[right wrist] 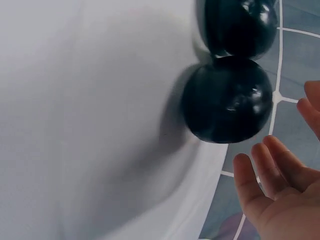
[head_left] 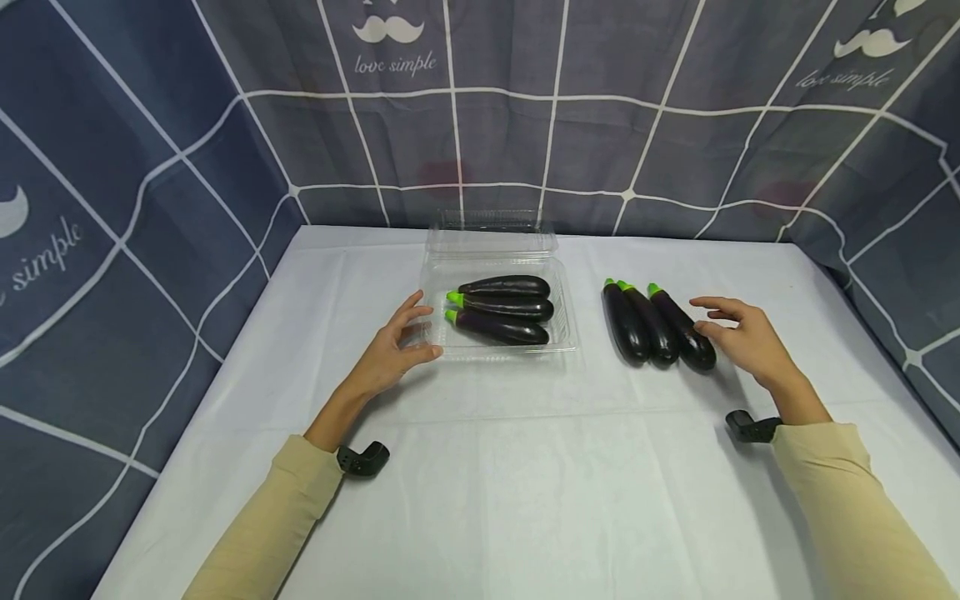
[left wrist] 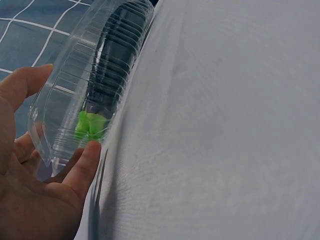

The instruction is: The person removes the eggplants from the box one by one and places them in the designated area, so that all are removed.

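Note:
A clear plastic box (head_left: 566, 325) with its lid raised at the back holds three toy eggplants (head_left: 504, 307) lying side by side, dark with green stem ends. At the box's left end is my left hand (head_left: 386, 354), fingers spread about the front left corner. In the left wrist view its fingertips (left wrist: 90, 152) come right at the box wall. Three more eggplants (head_left: 630, 325) lie together on the table to the right. My right hand (head_left: 750, 337) hovers beside the rightmost eggplant (head_left: 678, 325), fingers loosely bent, nothing in them; the right wrist view shows a gap between them.
A white cloth covers the table (head_left: 495, 492). Dark grey curtain (head_left: 502, 142) with white grid lines stands behind the table and along both sides. A black wrist device (head_left: 363, 458) sits on each forearm by the beige sleeve.

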Demonstrator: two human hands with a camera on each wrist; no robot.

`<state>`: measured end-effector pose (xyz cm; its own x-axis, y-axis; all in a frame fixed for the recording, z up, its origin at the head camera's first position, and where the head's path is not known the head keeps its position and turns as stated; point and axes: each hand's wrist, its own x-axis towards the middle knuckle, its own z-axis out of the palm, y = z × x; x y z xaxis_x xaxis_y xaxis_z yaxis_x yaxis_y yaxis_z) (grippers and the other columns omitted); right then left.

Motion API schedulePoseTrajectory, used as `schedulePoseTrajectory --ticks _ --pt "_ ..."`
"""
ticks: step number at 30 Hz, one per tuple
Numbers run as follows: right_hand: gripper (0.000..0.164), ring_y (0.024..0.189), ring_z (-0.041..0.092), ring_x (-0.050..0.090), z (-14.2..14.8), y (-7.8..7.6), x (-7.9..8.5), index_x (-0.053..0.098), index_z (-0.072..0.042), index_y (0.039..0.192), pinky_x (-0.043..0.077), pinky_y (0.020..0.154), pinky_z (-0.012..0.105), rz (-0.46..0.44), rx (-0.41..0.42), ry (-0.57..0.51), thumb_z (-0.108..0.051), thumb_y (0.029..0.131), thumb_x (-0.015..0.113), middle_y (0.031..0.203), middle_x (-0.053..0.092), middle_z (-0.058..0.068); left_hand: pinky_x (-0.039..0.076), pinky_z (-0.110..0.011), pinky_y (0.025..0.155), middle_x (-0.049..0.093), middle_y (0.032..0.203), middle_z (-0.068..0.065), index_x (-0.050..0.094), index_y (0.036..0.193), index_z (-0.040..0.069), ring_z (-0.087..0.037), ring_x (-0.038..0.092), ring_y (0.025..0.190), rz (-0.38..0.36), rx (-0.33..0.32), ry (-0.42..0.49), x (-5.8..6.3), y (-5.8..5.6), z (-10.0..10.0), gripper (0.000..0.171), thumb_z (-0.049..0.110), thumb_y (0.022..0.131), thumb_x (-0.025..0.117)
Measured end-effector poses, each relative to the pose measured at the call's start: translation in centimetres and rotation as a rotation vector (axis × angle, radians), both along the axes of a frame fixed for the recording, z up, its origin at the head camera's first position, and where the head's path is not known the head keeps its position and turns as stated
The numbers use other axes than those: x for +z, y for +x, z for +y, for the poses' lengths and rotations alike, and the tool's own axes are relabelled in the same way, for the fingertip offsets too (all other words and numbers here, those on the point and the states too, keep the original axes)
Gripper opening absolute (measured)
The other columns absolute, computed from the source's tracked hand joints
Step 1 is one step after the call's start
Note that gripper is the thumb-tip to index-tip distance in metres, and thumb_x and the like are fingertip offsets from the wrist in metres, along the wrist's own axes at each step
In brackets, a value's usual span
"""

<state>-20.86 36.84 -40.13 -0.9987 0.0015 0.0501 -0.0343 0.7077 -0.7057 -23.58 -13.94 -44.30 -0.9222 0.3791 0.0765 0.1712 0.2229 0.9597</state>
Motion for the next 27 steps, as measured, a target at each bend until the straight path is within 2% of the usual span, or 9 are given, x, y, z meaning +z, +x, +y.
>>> schedulePoseTrajectory --ticks 3,8,10,13,19,26,27 --pt "0.041 0.124 0.044 0.044 -0.2 0.0 0.4 0.055 0.003 0.136 0.04 0.094 0.051 0.04 0.009 0.0 -0.014 0.099 0.057 0.141 0.047 0.027 0.031 -0.052 0.111 0.012 0.163 0.01 0.043 0.145 0.001 -0.033 0.024 0.144 -0.003 0.006 -0.003 0.1 0.0 0.0 0.064 0.013 0.09 0.074" --pt "0.04 0.125 0.04 0.043 -1.0 0.0 0.6 0.057 0.003 0.134 0.039 0.085 0.016 0.045 0.039 -0.018 -0.015 0.098 0.059 0.14 0.048 0.024 0.032 -0.052 0.111 0.012 0.163 0.01 0.043 0.145 0.002 -0.032 0.025 0.143 -0.005 0.01 -0.006 0.1 0.0 0.0 0.065 0.014 0.09 0.074" --pt "0.039 0.126 0.038 0.043 -1.5 0.1 0.7 0.058 0.003 0.133 0.038 0.083 0.009 0.038 0.048 -0.032 -0.014 0.098 0.06 0.14 0.048 0.022 0.031 -0.052 0.111 0.012 0.163 0.009 0.043 0.145 0.001 -0.033 0.024 0.144 -0.002 0.007 -0.008 0.0 0.0 0.0 0.064 0.014 0.09 0.073" --pt "0.037 0.125 0.037 0.044 -2.5 0.1 0.8 0.059 0.004 0.131 0.04 0.087 0.013 0.054 0.082 -0.041 -0.012 0.097 0.062 0.138 0.05 0.021 0.03 -0.053 0.111 0.011 0.164 0.008 0.042 0.145 0.001 -0.033 0.024 0.144 0.001 0.004 -0.012 0.0 -0.1 0.0 0.065 0.014 0.09 0.073" --pt "0.034 0.124 0.029 0.048 -5.0 0.1 1.8 0.063 0.002 0.127 0.043 0.097 0.037 0.1 0.147 -0.033 -0.009 0.095 0.065 0.134 0.055 0.017 0.03 -0.054 0.111 0.011 0.164 0.006 0.041 0.146 0.0 -0.035 0.023 0.144 0.008 0.001 -0.009 -0.2 -0.2 -0.1 0.065 0.015 0.091 0.073" --pt "0.032 0.122 0.027 0.051 -8.4 -0.3 2.7 0.066 -0.001 0.124 0.042 0.098 0.037 0.143 0.242 -0.035 -0.007 0.092 0.068 0.13 0.058 0.015 0.032 -0.053 0.11 0.011 0.164 0.008 0.041 0.147 0.001 -0.033 0.024 0.144 0.004 -0.001 -0.001 -0.2 -0.2 0.0 0.066 0.016 0.09 0.073" --pt "0.032 0.121 0.027 0.051 -8.9 -0.3 2.7 0.066 -0.002 0.123 0.043 0.098 0.039 0.145 0.26 -0.037 -0.006 0.092 0.068 0.128 0.059 0.015 0.032 -0.053 0.111 0.01 0.164 0.007 0.04 0.147 0.0 -0.034 0.024 0.144 -0.006 -0.003 -0.001 0.2 0.0 0.1 0.066 0.015 0.091 0.073"
